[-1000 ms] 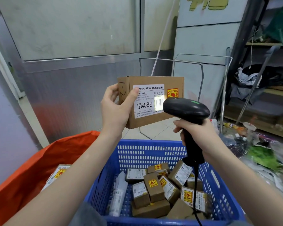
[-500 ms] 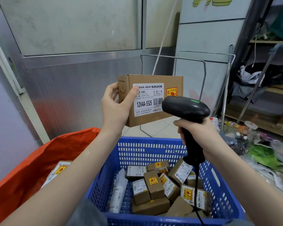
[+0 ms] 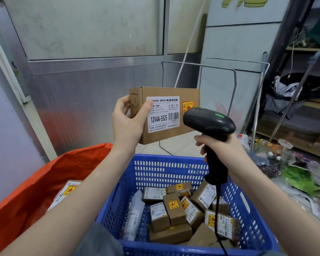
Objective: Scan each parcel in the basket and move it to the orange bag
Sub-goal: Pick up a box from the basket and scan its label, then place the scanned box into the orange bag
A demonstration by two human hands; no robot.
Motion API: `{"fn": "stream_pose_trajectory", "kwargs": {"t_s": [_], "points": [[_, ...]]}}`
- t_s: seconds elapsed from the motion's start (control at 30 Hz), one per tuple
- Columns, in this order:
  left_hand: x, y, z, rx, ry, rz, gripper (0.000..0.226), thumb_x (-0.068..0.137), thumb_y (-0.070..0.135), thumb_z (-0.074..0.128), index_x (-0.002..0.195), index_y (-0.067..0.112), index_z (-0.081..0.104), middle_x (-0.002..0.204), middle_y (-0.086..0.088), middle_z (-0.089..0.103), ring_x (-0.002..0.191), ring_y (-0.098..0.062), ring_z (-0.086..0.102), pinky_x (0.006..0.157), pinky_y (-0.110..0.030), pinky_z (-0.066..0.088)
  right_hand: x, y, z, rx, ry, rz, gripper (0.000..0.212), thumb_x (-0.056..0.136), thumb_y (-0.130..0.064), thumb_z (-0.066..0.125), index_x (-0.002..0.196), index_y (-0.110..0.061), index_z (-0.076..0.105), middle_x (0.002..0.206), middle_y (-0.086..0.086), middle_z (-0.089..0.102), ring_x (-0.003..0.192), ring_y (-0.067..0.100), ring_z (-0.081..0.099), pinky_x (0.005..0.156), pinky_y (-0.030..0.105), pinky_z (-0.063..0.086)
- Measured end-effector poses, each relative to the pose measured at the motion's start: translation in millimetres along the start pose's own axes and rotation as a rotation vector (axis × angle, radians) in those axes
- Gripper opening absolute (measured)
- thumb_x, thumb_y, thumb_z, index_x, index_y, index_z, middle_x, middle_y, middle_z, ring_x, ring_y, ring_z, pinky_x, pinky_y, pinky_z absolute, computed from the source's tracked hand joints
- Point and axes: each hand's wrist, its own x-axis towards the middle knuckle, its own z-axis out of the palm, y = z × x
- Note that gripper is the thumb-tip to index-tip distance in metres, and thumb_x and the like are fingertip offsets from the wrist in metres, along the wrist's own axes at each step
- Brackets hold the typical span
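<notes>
Tiled floor, metal wall, left grip holding parcel, right grip on scanner

So the basket sits dead centre at 6 o'clock with a pile of small parcels in it; the bag is right up against its side at 8 o'clock, one parcel inside; above the basket the left hand holds a box at 12; the right hand has the scanner just beside it at 2 o'clock; a wire rack stands behind the box; cluttered shelves off at 3.
</notes>
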Motion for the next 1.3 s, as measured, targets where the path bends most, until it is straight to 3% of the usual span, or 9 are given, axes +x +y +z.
{"fn": "stream_pose_trajectory", "kwargs": {"t_s": [0.13, 0.27, 0.5, 0.7, 0.87, 0.97, 1.1, 1.2, 1.3], "points": [[6.5, -6.0, -22.2, 0.016, 0.048, 0.010, 0.041, 0.086, 0.020, 0.071, 0.121, 0.007, 0.056, 0.108, 0.002, 0.064, 0.085, 0.009, 0.063, 0.065, -0.008, 0.048, 5.2, 2.1, 17.6, -0.002, -0.047, -0.010, 0.029, 0.086, -0.022, 0.067, 0.113, -0.014, 0.059, 0.073, 0.009, 0.071, 0.057, 0.011, 0.064, 0.064, 0.030, 0.054], [15.3, -16.5, -61.1, 0.053, 0.096, -0.001, 0.037, 0.085, 0.022, 0.072, 0.117, 0.014, 0.056, 0.105, 0.006, 0.065, 0.089, 0.002, 0.064, 0.066, -0.011, 0.050, 8.1, 4.2, 53.0, -0.027, -0.092, -0.005, 0.023, 0.086, -0.023, 0.066, 0.106, -0.011, 0.062, 0.049, -0.001, 0.060, 0.048, 0.009, 0.058, 0.057, 0.023, 0.050], [29.2, -43.1, -157.9, 0.147, 0.262, -0.050, 0.035, 0.083, 0.023, 0.075, 0.112, 0.021, 0.055, 0.101, 0.009, 0.066, 0.090, 0.001, 0.065, 0.070, -0.012, 0.050, 13.3, 15.9, 145.6, -0.031, -0.243, 0.067, 0.019, 0.087, -0.026, 0.065, 0.096, -0.009, 0.063, 0.055, 0.003, 0.056, 0.051, 0.013, 0.053, 0.058, 0.024, 0.046], [24.0, -63.3, -252.6, 0.387, 0.253, -0.126, 0.035, 0.076, 0.029, 0.079, 0.104, 0.034, 0.059, 0.099, 0.019, 0.064, 0.094, -0.002, 0.064, 0.085, -0.020, 0.051, 11.6, 34.3, 227.1, -0.052, -0.409, 0.093, 0.015, 0.084, -0.020, 0.070, 0.087, -0.006, 0.065, 0.055, 0.004, 0.055, 0.050, 0.013, 0.052, 0.053, 0.023, 0.044], [5.8, -77.6, -304.9, 0.602, 0.147, -0.171, 0.035, 0.078, 0.033, 0.078, 0.108, 0.033, 0.060, 0.097, 0.026, 0.060, 0.086, 0.022, 0.054, 0.075, 0.002, 0.038, 2.3, 51.6, 286.4, -0.098, -0.587, 0.042, 0.009, 0.081, -0.010, 0.071, 0.079, -0.012, 0.063, 0.056, 0.007, 0.055, 0.050, 0.015, 0.052, 0.055, 0.026, 0.046], [-1.4, -87.1, -326.6, 0.677, 0.052, -0.234, 0.039, 0.078, 0.039, 0.076, 0.114, 0.030, 0.063, 0.103, 0.021, 0.063, 0.099, 0.005, 0.059, 0.088, -0.010, 0.042, -1.3, 65.0, 312.3, -0.153, -0.671, 0.004, 0.019, 0.079, -0.004, 0.072, 0.072, -0.017, 0.061, 0.050, 0.001, 0.054, 0.044, 0.009, 0.051, 0.050, 0.018, 0.044], [-7.8, -97.6, -350.2, 0.761, -0.164, -0.282, 0.029, 0.082, 0.043, 0.071, 0.109, 0.041, 0.062, 0.102, 0.022, 0.064, 0.095, 0.011, 0.057, 0.088, -0.010, 0.041, -1.4, 80.9, 332.2, -0.191, -0.794, 0.035, 0.019, 0.079, -0.002, 0.071, 0.074, -0.017, 0.060, 0.047, -0.005, 0.055, 0.048, 0.013, 0.053, 0.054, 0.022, 0.045], [-10.5, -118.7, -367.1, 0.875, -0.330, -0.354, 0.054, 0.073, 0.060, 0.071, 0.122, 0.042, 0.061, 0.111, 0.012, 0.061, 0.109, -0.006, 0.056, 0.097, -0.029, 0.043, 2.8, 94.4, 341.4, -0.194, -0.830, 0.078, 0.017, 0.080, -0.003, 0.071, 0.077, -0.017, 0.062, 0.053, 0.005, 0.055, 0.055, 0.019, 0.053, 0.060, 0.029, 0.045], [-21.4, -147.9, -373.4, 0.895, -0.483, -0.412, 0.061, 0.071, 0.050, 0.079, 0.127, 0.034, 0.060, 0.110, 0.016, 0.061, 0.109, -0.005, 0.056, 0.094, -0.021, 0.041, 8.8, 113.3, 348.9, -0.211, -0.860, 0.132, 0.015, 0.080, -0.005, 0.072, 0.077, -0.016, 0.063, 0.054, 0.008, 0.056, 0.054, 0.018, 0.053, 0.058, 0.026, 0.046]]}}
